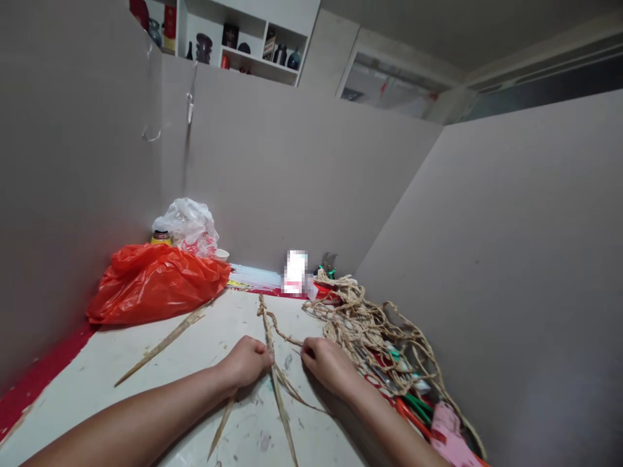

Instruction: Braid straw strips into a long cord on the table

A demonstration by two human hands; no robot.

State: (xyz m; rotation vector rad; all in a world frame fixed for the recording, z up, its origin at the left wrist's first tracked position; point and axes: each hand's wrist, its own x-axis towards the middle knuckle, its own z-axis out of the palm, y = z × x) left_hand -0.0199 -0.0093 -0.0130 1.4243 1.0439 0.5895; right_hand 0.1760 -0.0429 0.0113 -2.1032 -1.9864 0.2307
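**Left hand on the braid, right hand on the side cord**

The braid lay near the middle of the pale surface, pointing away from the person, with the side cord branching off near its far end. Held apart like this, the two strands probably stayed distinct and a little taut, the left hand seeming to steady the braid at the point where it gave way to flat loose strips. Those strips fanned out toward the person, perhaps so that none would tangle.

A separate dry strip rested to the left, within easy reach. The heap of rope sat along the right-hand side, presumably to leave the middle free for both hands; a red plastic bag and a white plastic bag were pushed back at the far left, likely for the same reason.

The left thumb and forefinger were together, pinched on the braid. The right fingers were curled, the thumb and forefinger apparently closed on the end of the side cord; how firmly either hand pressed, I could not tell. The hands stood near each other without touching.
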